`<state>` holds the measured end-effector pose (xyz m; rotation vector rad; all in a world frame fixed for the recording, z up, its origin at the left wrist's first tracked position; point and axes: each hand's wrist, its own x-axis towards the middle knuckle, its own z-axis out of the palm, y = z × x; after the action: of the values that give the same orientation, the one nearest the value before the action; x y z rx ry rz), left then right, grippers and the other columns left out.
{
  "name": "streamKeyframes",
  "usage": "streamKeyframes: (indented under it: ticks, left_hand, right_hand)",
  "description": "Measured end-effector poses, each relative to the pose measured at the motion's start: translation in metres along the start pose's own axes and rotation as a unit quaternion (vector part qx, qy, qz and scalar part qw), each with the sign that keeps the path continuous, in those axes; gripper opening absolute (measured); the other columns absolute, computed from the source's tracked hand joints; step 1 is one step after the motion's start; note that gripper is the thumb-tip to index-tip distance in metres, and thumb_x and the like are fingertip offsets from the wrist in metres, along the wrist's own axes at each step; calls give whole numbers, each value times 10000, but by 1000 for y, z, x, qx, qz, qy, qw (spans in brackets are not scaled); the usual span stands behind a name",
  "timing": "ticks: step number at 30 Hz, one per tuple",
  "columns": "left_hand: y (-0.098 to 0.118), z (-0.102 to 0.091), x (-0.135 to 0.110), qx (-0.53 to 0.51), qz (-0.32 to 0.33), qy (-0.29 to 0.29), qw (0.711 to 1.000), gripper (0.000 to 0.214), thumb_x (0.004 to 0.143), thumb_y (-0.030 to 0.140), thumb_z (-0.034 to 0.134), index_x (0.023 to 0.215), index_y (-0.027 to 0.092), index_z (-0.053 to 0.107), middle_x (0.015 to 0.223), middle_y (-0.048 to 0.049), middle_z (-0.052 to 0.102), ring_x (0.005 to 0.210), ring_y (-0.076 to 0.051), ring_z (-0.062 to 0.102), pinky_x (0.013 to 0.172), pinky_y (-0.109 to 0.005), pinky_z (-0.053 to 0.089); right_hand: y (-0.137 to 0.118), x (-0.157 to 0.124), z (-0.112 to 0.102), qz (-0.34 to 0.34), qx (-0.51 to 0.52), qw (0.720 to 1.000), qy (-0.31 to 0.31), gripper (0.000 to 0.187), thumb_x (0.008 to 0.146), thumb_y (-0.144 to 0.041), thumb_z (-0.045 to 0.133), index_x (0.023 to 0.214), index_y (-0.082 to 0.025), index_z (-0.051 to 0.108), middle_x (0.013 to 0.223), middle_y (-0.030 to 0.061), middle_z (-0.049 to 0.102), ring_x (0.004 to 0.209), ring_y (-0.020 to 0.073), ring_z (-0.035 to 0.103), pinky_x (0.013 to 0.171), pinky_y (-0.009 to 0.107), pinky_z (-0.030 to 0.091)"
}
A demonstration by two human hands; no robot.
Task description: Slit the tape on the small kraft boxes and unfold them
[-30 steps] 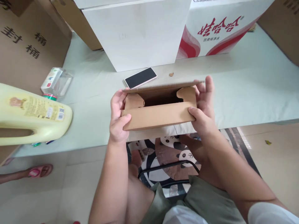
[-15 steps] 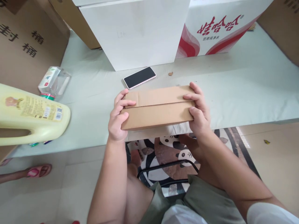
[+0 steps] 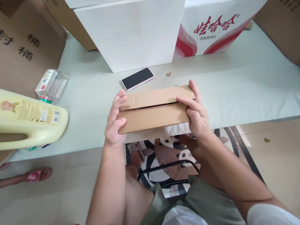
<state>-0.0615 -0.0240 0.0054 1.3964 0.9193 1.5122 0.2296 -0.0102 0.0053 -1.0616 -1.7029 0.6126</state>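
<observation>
Between my two hands is a small brown cardboard box [image 3: 152, 118], held at the near edge of the table. Two long flaps cover its top, and a narrow dark gap shows where they meet. My left hand [image 3: 114, 122] grips the left end, thumb on the near flap and fingers at the far corner. At the right end, my right hand [image 3: 197, 112] has its thumb on the near side and a finger reaching along the seam. A phone [image 3: 137, 78] with a dark screen lies just beyond the box.
A cloth-covered table [image 3: 234, 84] carries a large white box [image 3: 131, 34], a red-and-white carton [image 3: 211, 34], a clear plastic bottle [image 3: 52, 84] and a big yellow jug [image 3: 35, 118]. A brown carton [image 3: 25, 62] stands at left. Another person's sandalled foot [image 3: 38, 175] is on the floor.
The gap between the flaps has widened, mostly towards the right. My right finger has slid inward along the seam, and my left fingers have drawn back towards the box's left edge.
</observation>
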Motion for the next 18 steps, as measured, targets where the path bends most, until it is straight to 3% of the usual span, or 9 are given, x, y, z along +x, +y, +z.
streamKeyframes:
  ticks: [5, 8, 11, 18]
  left_hand:
    - [0, 0, 2, 24, 15, 1, 1000, 305, 772, 516, 758, 1058, 434, 821, 1574, 99, 535, 1556, -362, 366, 1274, -566, 369]
    - [0, 1, 2, 24, 14, 17, 999, 284, 760, 528, 767, 993, 382, 840, 1559, 45, 548, 1529, -381, 399, 1273, -585, 371]
    - [1, 1, 3, 22, 10, 24, 999, 243, 743, 509, 764, 922, 368, 851, 1541, 50, 563, 1510, -387, 419, 1291, -589, 346]
    - [3, 2, 4, 35, 14, 21, 999, 243, 752, 470, 727, 928, 357, 851, 1532, 59, 580, 1511, -355, 417, 1304, -550, 323]
  right_hand:
    - [-3, 1, -5, -8, 2, 1000, -12, 383, 991, -509, 426, 1161, -394, 749, 1714, -125, 311, 1622, 352, 246, 1292, 679, 262]
    - [-4, 3, -7, -2, -5, 1000, -22, 386, 999, -502, 431, 1180, -389, 752, 1721, -120, 300, 1623, 339, 251, 1311, 654, 249]
    - [-5, 5, -10, 3, -15, 999, -36, 390, 1001, -487, 442, 1214, -377, 750, 1729, -118, 282, 1632, 336, 228, 1319, 650, 233]
    - [-11, 9, -16, 26, -37, 996, -73, 387, 999, -422, 486, 1293, -359, 730, 1747, -78, 246, 1627, 339, 247, 1308, 620, 290]
